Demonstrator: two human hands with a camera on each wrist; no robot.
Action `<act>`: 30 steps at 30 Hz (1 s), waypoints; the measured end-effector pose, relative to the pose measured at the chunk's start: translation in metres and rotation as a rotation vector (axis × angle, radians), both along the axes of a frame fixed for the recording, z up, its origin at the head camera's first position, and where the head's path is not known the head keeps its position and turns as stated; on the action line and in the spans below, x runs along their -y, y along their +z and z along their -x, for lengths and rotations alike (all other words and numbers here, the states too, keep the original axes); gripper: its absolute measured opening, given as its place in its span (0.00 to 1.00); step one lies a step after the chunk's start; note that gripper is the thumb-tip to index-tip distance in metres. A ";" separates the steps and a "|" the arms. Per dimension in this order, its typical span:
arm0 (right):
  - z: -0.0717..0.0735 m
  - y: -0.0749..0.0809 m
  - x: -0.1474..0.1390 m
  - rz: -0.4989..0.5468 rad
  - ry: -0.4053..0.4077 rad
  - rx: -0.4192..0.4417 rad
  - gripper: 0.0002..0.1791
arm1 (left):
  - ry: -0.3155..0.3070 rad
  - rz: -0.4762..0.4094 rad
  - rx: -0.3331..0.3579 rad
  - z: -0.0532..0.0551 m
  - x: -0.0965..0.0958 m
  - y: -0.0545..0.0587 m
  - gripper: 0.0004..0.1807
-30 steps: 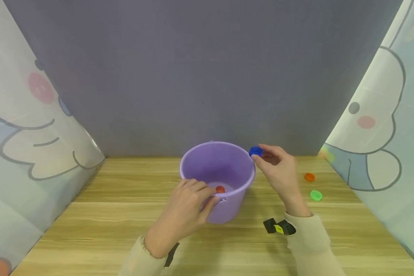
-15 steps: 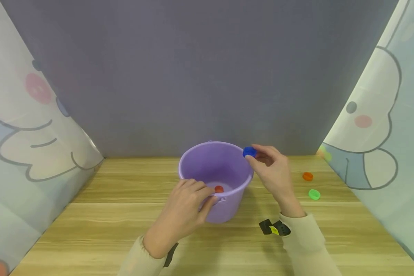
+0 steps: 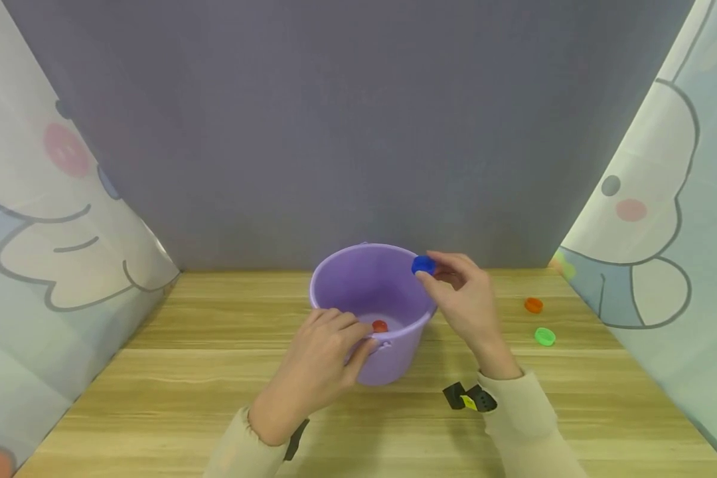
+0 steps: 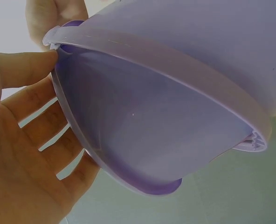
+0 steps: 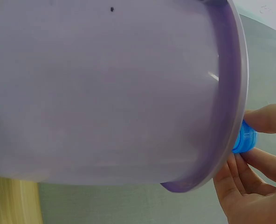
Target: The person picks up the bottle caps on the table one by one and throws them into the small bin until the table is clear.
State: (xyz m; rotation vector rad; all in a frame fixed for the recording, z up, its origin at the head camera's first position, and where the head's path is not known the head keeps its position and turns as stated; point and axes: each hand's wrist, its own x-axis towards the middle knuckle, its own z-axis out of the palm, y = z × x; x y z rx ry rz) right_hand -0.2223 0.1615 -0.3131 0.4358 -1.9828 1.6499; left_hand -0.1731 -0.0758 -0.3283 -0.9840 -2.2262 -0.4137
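A purple bucket (image 3: 394, 358) stands upright on the table, and a red cap (image 3: 380, 326) lies inside it. My left hand (image 3: 317, 358) holds the bucket's near rim, thumb outside and fingers over the edge. The left wrist view shows that thumb (image 4: 28, 67) against the rim. Between the thumb and fingers of my right hand (image 3: 469, 299) a blue bottle cap (image 3: 423, 265) is pinched, over the right part of the bucket's mouth. Ridges show on the blue cap (image 5: 245, 138) in the right wrist view, where the rim hides part of it.
To the right on the wooden table (image 3: 215, 372) lie an orange cap (image 3: 534, 305) and a green cap (image 3: 545, 336). A grey panel (image 3: 358, 133) rises behind the bucket. Cartoon-printed curtains (image 3: 651, 199) flank both sides.
My right hand has moved left with the blue bottle cap, from beside the right rim to over the bucket's mouth. The left hand keeps its hold on the rim.
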 end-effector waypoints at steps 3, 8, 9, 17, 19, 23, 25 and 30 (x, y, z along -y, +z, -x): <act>0.000 -0.001 0.002 0.002 0.011 -0.008 0.20 | -0.001 0.001 0.001 0.000 0.000 0.000 0.06; 0.000 -0.001 0.005 -0.001 0.028 -0.007 0.20 | -0.002 0.001 0.007 0.000 0.000 0.000 0.05; -0.001 -0.001 0.006 -0.001 0.029 -0.007 0.20 | -0.002 0.001 0.008 0.000 0.000 0.000 0.05; -0.001 -0.002 0.009 -0.025 0.018 -0.019 0.20 | -0.001 0.000 0.006 0.000 0.000 0.000 0.05; -0.001 -0.002 0.010 -0.032 0.018 -0.020 0.20 | -0.001 0.000 0.004 0.000 0.000 0.000 0.05; -0.002 -0.002 0.012 -0.035 0.022 -0.020 0.20 | 0.000 -0.001 0.006 0.000 0.000 0.000 0.06; -0.003 -0.001 0.014 -0.032 0.025 -0.020 0.20 | 0.000 0.000 0.009 0.000 0.000 -0.001 0.06; -0.004 -0.002 0.018 -0.043 0.026 -0.025 0.21 | 0.003 0.004 0.017 0.000 0.000 0.000 0.05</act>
